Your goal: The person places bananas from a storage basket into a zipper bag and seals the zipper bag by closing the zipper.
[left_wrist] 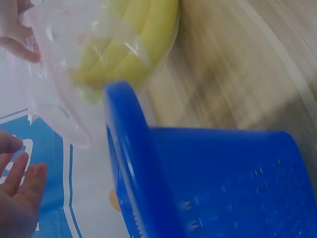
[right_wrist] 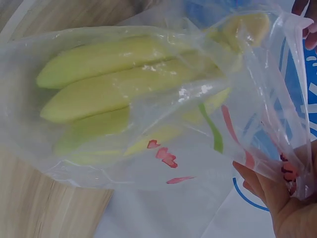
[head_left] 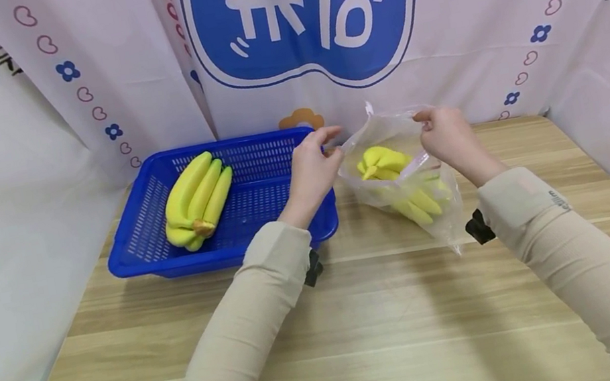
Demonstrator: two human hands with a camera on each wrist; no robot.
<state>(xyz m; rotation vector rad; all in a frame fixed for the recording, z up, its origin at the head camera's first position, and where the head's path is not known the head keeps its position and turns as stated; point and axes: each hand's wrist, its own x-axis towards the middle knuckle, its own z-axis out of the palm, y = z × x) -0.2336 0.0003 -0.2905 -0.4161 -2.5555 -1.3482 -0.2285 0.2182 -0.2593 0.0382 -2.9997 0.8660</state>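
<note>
At the left, a blue basket [head_left: 165, 265] is standing on the wood-grain table [head_left: 399, 310]. A loose banana bunch [head_left: 196, 196] is lying in its left half, stem end facing near.

To the right, the left hand [head_left: 309, 166] is hovering about the basket's far right corner. Its fingers are spreading loosely, the thumb is standing apart, and it is holding nothing; the left wrist view is showing the fingertips clear of the film.

Just right of the basket, a clear plastic bag [head_left: 445, 223] is hanging tilted, its bottom pointing near and right. A second banana bunch [head_left: 382, 160] is lying inside, stem end toward the mouth. Whether the bag is touching the table, the views are not settling.

At the far right, the right hand [head_left: 449, 138] is pinching the bag's rim, fingers curling round it.

Caution: only one side is being gripped, so the opposite rim could be sagging shut. The bunch's weight could be causing slipping or tearing at the pinch.
</note>
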